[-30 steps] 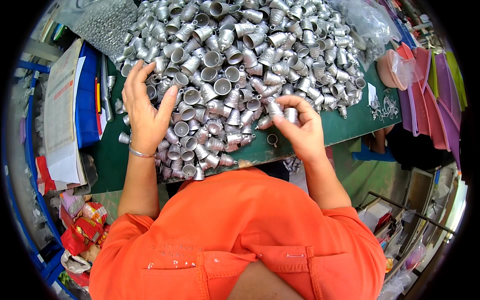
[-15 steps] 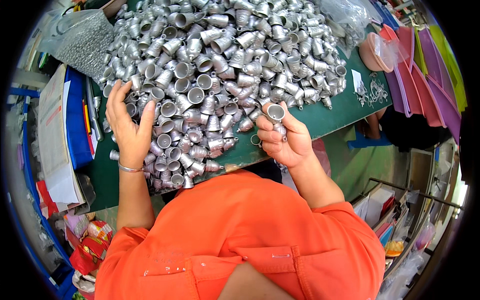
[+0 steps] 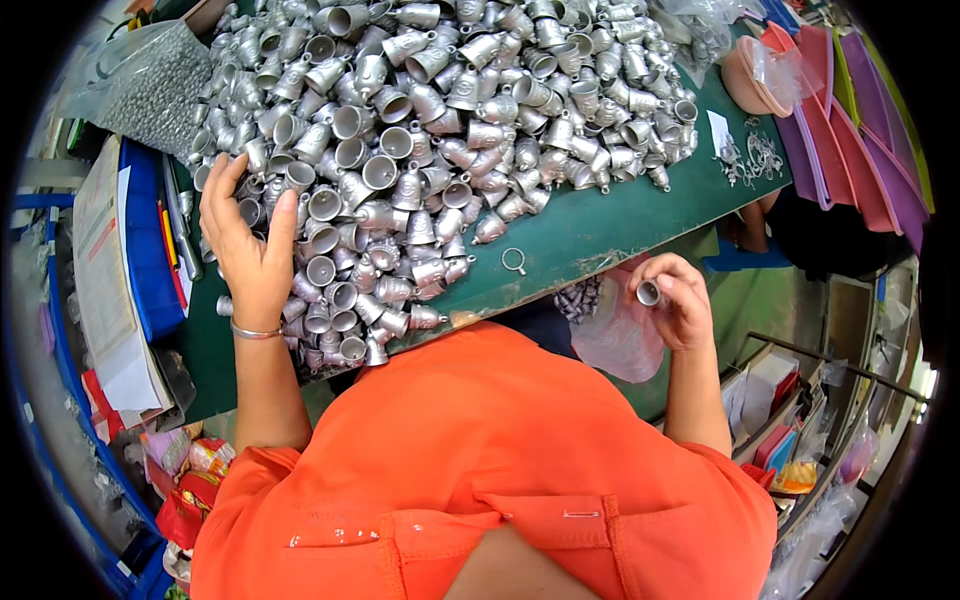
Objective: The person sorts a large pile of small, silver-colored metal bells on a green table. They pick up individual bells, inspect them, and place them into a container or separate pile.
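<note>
A big heap of small silver metal bells (image 3: 400, 140), each with a loop at its top, covers much of the green table (image 3: 590, 220). My left hand (image 3: 248, 240) lies at the heap's left edge, fingers and thumb spread around some bells, gripping none of them. Past the table's front edge, my right hand (image 3: 680, 300) is closed around one silver bell (image 3: 648, 292) whose open mouth shows. Below and beside that hand hangs a translucent pink plastic bag (image 3: 625, 335), with several bells (image 3: 580, 298) visible at it. A thin metal ring (image 3: 513, 261) lies alone on the table.
Small rings and metal bits (image 3: 750, 160) lie at the table's right, below a pink bowl (image 3: 752, 78). Purple and pink bins (image 3: 840, 130) stand beyond. At left are a blue file tray (image 3: 150, 250), papers (image 3: 105, 270) and a clear bag of small silver beads (image 3: 165, 90).
My right hand has moved right and off the table edge with a bell, beside the pink bag. The lone ring is now uncovered. My left hand has hardly shifted.
</note>
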Tool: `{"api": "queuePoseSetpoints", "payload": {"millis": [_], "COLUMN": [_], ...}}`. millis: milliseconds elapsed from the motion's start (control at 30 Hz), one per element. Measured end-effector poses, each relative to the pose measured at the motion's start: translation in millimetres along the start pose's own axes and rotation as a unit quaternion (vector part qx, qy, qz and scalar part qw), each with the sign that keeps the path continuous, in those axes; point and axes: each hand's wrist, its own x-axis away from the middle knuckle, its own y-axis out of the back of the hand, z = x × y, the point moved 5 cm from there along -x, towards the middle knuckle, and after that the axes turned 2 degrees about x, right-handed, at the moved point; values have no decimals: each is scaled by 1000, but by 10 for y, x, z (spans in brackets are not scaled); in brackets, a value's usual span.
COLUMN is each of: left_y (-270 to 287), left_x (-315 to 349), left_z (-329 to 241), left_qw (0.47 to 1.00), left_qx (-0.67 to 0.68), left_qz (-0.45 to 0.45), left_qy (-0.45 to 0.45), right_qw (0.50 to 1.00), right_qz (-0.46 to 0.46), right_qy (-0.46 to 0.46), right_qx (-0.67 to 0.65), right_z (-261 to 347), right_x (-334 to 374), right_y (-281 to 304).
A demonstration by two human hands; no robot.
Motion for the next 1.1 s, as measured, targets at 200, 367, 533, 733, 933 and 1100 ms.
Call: {"api": "queuePoseSetpoints", "payload": {"millis": [200, 367, 533, 733, 933, 1100], "left_y": [2, 0, 2, 23, 24, 25], "left_x": [11, -12, 5, -5, -7, -7], "left_z": [49, 27, 43, -16, -12, -2], "left_qw": [1000, 1000, 1000, 1000, 1000, 1000], "left_qx": [22, 16, 20, 1, -2, -4], "left_qz": [-7, -7, -7, 1, 1, -3], "left_qy": [14, 7, 8, 11, 11, 1], "right_qw": [855, 802, 755, 829, 770, 756], "right_qz": [-96, -81, -45, -41, -56, -59], "right_qy": [242, 253, 266, 321, 299, 280], "right_qx": [449, 534, 598, 456, 561, 589], "right_z": [79, -110, -173, -197, -158, -152], "right_x": [-155, -533, -543, -466, -542, -598], "right_y": [-476, -1318, -1490, -1417, -1503, -1525]}}
